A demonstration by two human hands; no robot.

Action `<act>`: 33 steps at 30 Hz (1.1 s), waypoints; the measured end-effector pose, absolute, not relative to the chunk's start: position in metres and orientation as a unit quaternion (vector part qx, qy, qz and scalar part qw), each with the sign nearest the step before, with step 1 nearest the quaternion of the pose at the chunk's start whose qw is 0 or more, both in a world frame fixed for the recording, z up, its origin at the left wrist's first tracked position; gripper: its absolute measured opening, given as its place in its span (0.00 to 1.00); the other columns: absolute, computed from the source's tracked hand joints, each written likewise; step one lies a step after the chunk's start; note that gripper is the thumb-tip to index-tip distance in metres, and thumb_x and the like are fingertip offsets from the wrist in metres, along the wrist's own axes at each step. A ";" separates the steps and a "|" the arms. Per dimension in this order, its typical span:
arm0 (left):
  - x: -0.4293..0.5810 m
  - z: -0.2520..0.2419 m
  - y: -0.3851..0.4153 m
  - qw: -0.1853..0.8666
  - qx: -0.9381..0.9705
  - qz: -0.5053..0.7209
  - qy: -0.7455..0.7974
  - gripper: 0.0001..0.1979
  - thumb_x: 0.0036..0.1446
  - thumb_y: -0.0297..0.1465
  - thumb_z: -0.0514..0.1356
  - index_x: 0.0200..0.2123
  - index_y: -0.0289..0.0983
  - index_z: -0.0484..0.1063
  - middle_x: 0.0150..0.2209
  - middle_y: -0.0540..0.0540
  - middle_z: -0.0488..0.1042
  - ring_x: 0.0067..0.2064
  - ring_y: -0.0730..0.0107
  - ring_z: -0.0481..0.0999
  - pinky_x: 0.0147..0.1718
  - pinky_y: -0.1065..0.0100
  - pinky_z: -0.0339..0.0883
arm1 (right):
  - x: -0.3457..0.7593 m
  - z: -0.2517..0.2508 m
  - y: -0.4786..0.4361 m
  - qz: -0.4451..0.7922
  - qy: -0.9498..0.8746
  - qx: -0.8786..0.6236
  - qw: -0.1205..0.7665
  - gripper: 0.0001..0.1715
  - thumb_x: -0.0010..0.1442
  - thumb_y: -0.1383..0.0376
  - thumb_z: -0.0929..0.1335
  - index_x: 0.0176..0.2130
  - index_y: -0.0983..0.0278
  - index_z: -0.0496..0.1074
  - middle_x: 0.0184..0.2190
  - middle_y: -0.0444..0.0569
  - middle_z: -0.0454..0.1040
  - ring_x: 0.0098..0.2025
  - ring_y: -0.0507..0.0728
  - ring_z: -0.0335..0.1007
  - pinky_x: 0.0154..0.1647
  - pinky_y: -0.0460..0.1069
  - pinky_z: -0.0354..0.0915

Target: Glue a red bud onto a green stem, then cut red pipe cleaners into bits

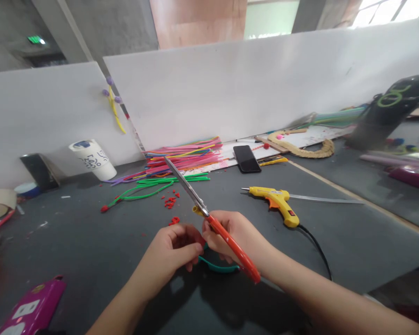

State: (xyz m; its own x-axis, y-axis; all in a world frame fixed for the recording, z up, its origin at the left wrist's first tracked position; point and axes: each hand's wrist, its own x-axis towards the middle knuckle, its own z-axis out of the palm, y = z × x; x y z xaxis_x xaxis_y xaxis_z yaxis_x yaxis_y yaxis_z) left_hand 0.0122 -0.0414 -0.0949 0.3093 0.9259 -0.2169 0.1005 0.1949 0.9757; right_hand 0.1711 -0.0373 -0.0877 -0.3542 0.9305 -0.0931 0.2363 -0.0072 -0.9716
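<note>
My right hand (230,232) is closed around a pair of scissors (233,245) with orange-red handles, the blades pointing up and away to the left. A small yellow curl (197,211) shows beside the scissors' pivot. My left hand (178,249) has its thumb and fingers pinched together against the right fingertips. A thin teal strip (218,268) runs from the left fingertips and curves below the right hand. A bit of red shows between the two hands; its shape is mostly hidden. Small red clippings (170,201) lie just beyond the hands.
A yellow glue gun (277,200) with a cord lies to the right. Behind are pink pipe cleaners (181,160), green pipe cleaners (150,188), a black phone (246,159) and a white cup (92,159). A purple box (35,307) sits front left; a dark bottle (387,111) stands far right.
</note>
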 end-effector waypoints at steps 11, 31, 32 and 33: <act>0.015 -0.093 -0.043 0.556 0.564 0.353 0.498 0.02 0.43 0.26 0.60 0.23 0.33 0.70 0.16 0.52 0.65 0.18 0.78 0.62 0.17 0.74 0.57 | 0.170 -0.093 -0.035 0.474 -0.667 -0.460 0.344 0.06 0.47 0.69 0.63 0.21 0.63 0.59 0.16 0.36 0.56 0.18 0.46 0.50 0.18 0.41 0.50; 0.002 -0.082 -0.041 0.516 0.390 0.644 0.409 0.05 0.44 0.21 0.60 0.21 0.35 0.72 0.19 0.52 0.71 0.20 0.80 0.67 0.17 0.79 0.60 | 0.181 -0.111 -0.043 0.108 -0.830 -0.521 0.168 0.23 0.51 0.44 0.61 0.26 0.62 0.61 0.21 0.44 0.68 0.21 0.54 0.63 0.21 0.46 0.46; 0.002 -0.082 -0.041 0.511 0.393 0.648 0.404 0.06 0.44 0.20 0.60 0.21 0.35 0.72 0.19 0.52 0.70 0.20 0.81 0.67 0.17 0.79 0.60 | 0.181 -0.111 -0.044 0.100 -0.832 -0.519 0.168 0.23 0.51 0.45 0.61 0.27 0.62 0.61 0.21 0.45 0.69 0.21 0.55 0.63 0.21 0.46 0.46; 0.002 -0.083 -0.041 0.508 0.395 0.653 0.400 0.06 0.45 0.20 0.60 0.21 0.35 0.72 0.19 0.52 0.70 0.20 0.81 0.67 0.18 0.79 0.60 | 0.181 -0.111 -0.044 0.093 -0.834 -0.517 0.169 0.23 0.51 0.45 0.61 0.27 0.62 0.62 0.21 0.45 0.69 0.22 0.55 0.64 0.21 0.46 0.46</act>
State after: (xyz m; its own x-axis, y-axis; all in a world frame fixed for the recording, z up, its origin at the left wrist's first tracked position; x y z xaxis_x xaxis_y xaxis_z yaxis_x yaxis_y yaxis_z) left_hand 0.0017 -0.0407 -0.0825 -0.1721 0.9790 0.1093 -0.3468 -0.1641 0.9235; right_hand 0.1810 -0.0441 -0.1110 -0.4079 0.8938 0.1863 0.8313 0.4480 -0.3292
